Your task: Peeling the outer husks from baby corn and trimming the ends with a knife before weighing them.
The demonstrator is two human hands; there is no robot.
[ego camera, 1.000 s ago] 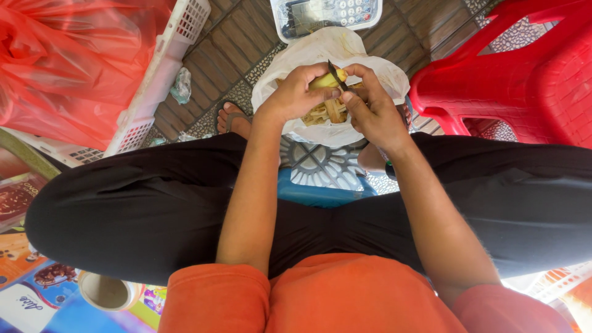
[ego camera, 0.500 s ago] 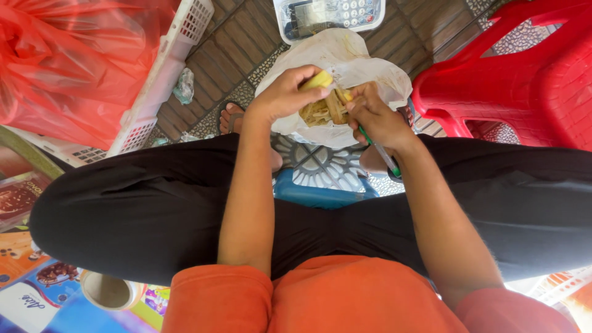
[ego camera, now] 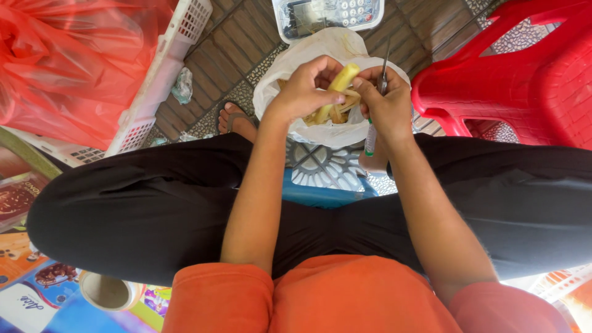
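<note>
Hands have lifted off the white bag point(ego camera: 290, 74): left hand point(ego camera: 303, 88) now pinches a yellow peeled piece point(ego camera: 336, 86) upright, right hand point(ego camera: 387, 102) clamps a green-handled peeler point(ego camera: 371, 137) beside it

Colourful snack packages point(ego camera: 24, 271) stacked bottom left, orange, blue, brown; grey calculator screen point(ego camera: 305, 13) top centre; white plastic bag point(ego camera: 320, 58) below it.
</note>
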